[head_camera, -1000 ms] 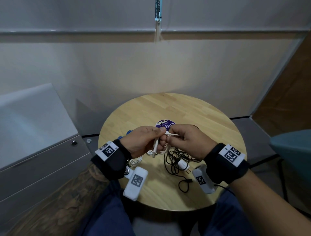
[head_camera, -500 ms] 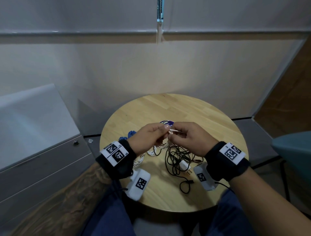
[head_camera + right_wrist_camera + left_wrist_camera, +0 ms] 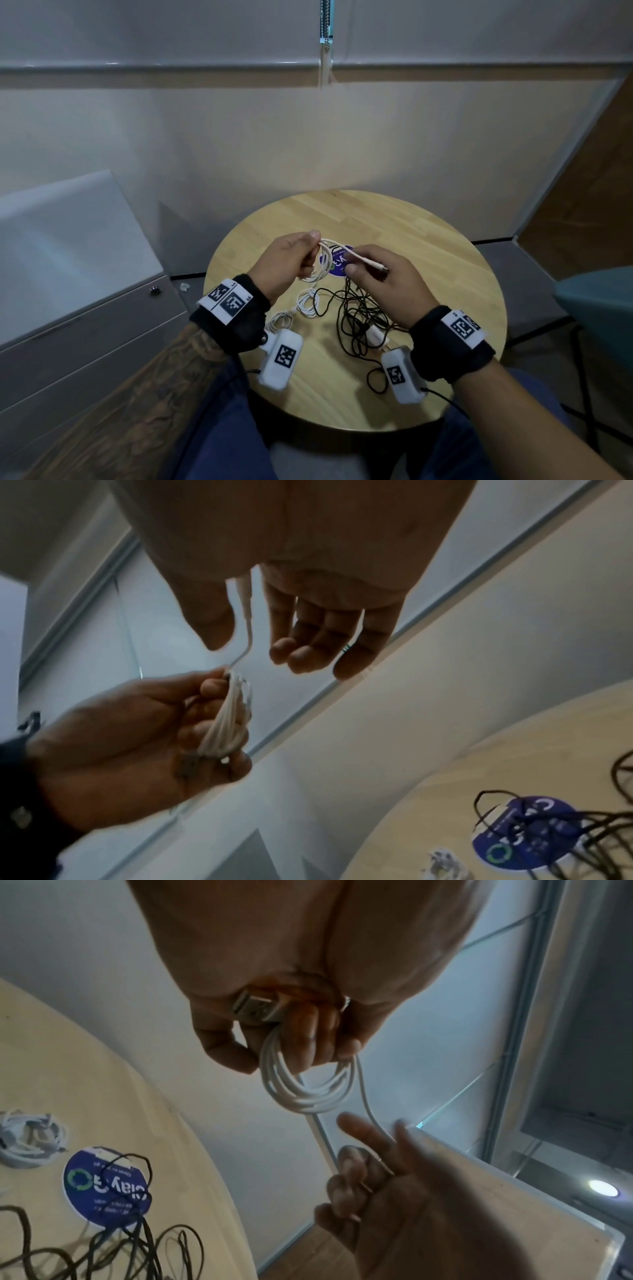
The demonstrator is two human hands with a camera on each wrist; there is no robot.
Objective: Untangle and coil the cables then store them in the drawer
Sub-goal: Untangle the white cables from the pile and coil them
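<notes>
Above the round wooden table (image 3: pixel 428 240), my left hand (image 3: pixel 291 260) grips a white cable (image 3: pixel 323 263) wound into a small coil. The coil (image 3: pixel 308 1091) hangs from its curled fingers, with a USB plug (image 3: pixel 255 1008) tucked in the palm. The cable's free end (image 3: pixel 371 264) reaches right to my right hand (image 3: pixel 373 277). There it runs through the gap between thumb (image 3: pixel 212 620) and loosely bent fingers (image 3: pixel 301 642), whose tips are off it. A tangled black cable (image 3: pixel 359 315) lies on the table under my hands.
A second white cable (image 3: pixel 308 303) lies coiled left of the black tangle, a white plug (image 3: pixel 376 337) inside it. A round blue sticker (image 3: pixel 337 270) sits mid-table. A grey drawer cabinet (image 3: pixel 85 342), shut, stands to the left. A teal chair (image 3: pixel 599 301) is at right.
Both hands have risen and drawn apart. The left hand now shows the wound white coil, and the right hand has loosened its pinch on the cable's free end.
</notes>
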